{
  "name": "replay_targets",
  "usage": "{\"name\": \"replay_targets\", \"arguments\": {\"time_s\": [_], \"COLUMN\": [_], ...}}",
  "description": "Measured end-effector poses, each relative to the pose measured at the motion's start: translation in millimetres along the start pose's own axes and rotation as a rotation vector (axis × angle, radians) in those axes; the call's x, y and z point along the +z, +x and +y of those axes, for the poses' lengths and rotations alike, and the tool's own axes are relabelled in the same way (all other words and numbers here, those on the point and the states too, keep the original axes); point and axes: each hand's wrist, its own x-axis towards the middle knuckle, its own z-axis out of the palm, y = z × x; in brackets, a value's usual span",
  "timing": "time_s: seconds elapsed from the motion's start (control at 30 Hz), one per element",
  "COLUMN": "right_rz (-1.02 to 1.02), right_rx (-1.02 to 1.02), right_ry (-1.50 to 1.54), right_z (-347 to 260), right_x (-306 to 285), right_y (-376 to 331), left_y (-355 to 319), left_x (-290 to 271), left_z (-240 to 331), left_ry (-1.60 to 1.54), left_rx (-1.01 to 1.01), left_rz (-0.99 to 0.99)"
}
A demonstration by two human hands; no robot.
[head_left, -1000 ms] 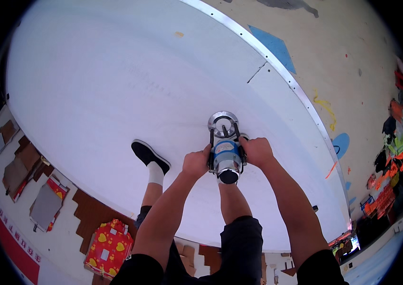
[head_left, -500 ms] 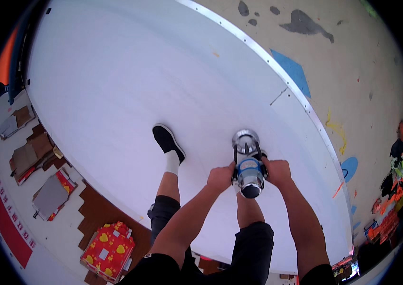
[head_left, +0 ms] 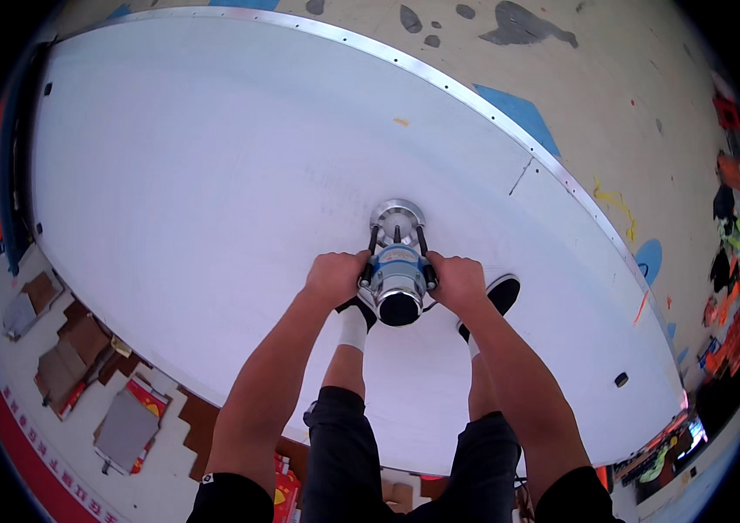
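Observation:
A plunge router, with a silver motor body, blue label, black end cap and round metal base, stands on a large white panel. My left hand is closed round the grip on its left side. On the opposite side my right hand is closed on the other grip. Both arms reach forward from my body. The cutting point inside the base is too small to make out. My feet are on the panel behind the tool, and one black shoe shows beside my right wrist.
A metal strip dotted with holes runs along the panel's far edge. A small black piece sits on the panel at the right. Flattened cardboard lies on the floor at the left, and a heap of coloured items is at the far right.
Both hands and the router have moved left and slightly farther away across the panel. My feet have shifted, and the view has turned, showing more of the panel's far edge.

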Motion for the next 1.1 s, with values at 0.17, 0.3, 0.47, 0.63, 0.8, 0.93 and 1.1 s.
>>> {"name": "replay_targets", "arguments": {"time_s": [0.17,0.3,0.47,0.63,0.8,0.93,1.1], "right_rz": [0.049,-0.007,-0.024,-0.054,-0.091,-0.093,-0.072], "right_rx": [0.037,0.062,0.055,0.031,0.032,0.036,0.012], "right_ry": [0.029,0.011,0.013,0.013,0.008,0.001,0.001], "right_z": [-13,-12,-9,-9,-7,-7,-6], "right_x": [5,6,8,3,2,2,2], "right_y": [20,28,32,35,37,38,38], "left_y": [17,25,25,26,27,28,27], "left_x": [-18,-14,-6,-9,-6,-5,-1], "left_z": [-21,-25,-30,-27,-27,-29,-30], "left_ry": [0.046,0.050,0.027,0.011,-0.008,-0.004,-0.002], "left_rx": [0.031,0.021,0.053,-0.024,-0.019,0.004,0.013], "left_rz": [-0.038,-0.059,0.002,-0.074,-0.049,-0.019,0.000]}}
